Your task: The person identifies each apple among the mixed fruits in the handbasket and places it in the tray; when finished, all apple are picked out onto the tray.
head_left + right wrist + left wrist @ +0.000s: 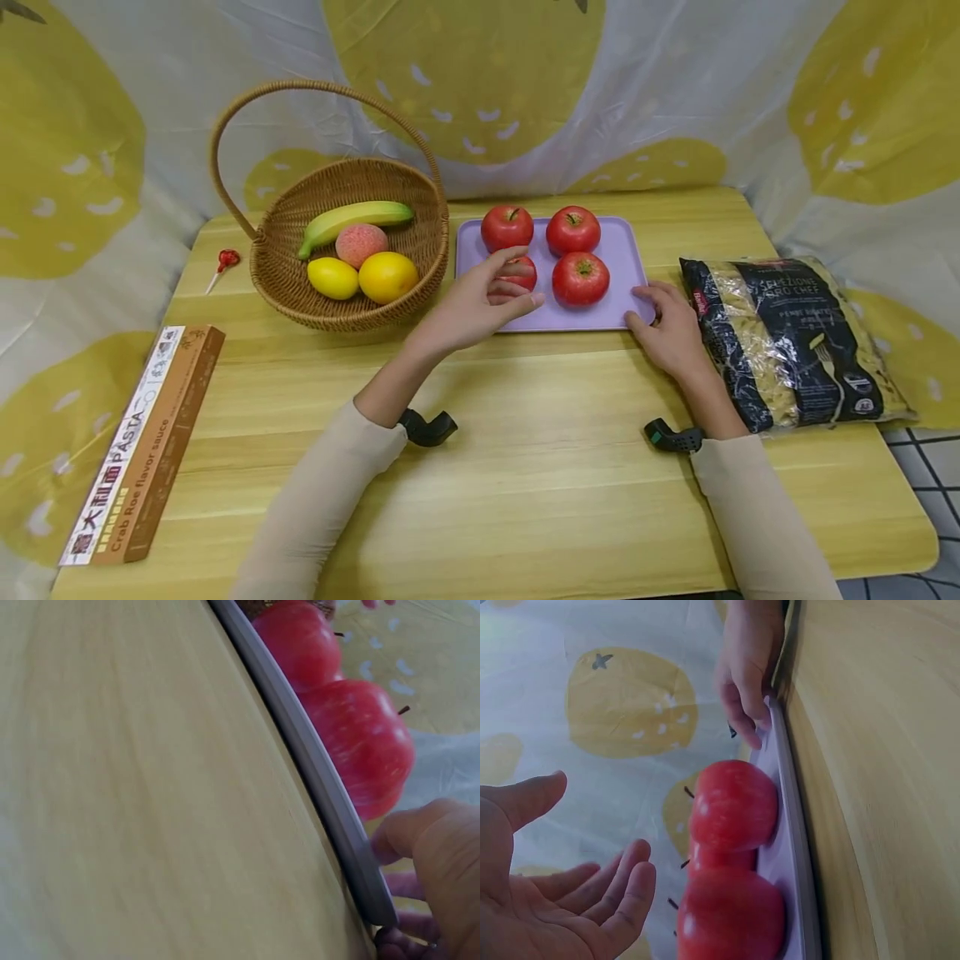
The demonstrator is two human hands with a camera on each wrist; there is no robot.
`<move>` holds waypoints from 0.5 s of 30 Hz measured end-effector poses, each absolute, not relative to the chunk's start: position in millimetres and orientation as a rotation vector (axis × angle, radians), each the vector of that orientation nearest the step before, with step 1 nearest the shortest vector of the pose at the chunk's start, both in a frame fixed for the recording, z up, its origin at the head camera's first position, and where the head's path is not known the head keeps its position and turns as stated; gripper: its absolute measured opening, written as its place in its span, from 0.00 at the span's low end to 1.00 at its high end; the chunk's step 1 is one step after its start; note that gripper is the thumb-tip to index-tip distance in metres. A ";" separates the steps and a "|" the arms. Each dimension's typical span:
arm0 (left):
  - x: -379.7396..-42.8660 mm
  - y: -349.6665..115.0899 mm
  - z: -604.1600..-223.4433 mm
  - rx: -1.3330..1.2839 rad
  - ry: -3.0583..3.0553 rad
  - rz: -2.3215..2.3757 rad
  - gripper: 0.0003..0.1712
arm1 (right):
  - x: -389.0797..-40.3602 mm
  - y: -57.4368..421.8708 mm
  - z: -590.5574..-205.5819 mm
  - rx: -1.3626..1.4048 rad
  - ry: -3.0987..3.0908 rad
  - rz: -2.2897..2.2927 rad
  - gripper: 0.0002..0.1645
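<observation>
Several red apples [581, 280] sit on a lavender tray [525, 319] at the back middle of the table. My left hand [480, 300] is held over the tray's left part, fingers spread and loosely bent, partly hiding the front-left apple [525, 273]. In the left wrist view a gap shows between the left hand [577, 892] and the apples [735, 806]. With thumb and fingers, my right hand [667, 325] grips the tray's front right corner. The right wrist view shows the right hand's thumb on the tray rim [349, 832], with other fingers around its outer side.
Left of the tray stands a wicker basket [296, 310] with a tall handle, holding a banana, a peach and two lemons. A lollipop [227, 260] and a pasta box [142, 450] lie farther left. A pasta bag [795, 342] is close by my right hand.
</observation>
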State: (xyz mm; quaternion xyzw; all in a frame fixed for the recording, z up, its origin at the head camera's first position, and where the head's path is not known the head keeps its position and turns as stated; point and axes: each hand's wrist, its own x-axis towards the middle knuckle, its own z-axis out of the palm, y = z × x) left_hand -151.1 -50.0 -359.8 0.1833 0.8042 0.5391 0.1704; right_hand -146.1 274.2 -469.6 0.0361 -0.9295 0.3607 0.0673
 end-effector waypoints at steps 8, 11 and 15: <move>-130.0 -103.5 -347.5 0.739 2.449 1.367 0.28 | -130.0 272.1 -433.1 0.126 -2.823 0.969 0.27; -122.2 -125.8 -338.3 0.740 2.564 1.327 0.29 | -128.9 276.9 -409.8 0.198 -2.778 0.978 0.25; -115.5 -163.6 -325.4 0.751 2.773 1.377 0.29 | -135.4 292.3 -382.0 0.289 -2.758 0.919 0.25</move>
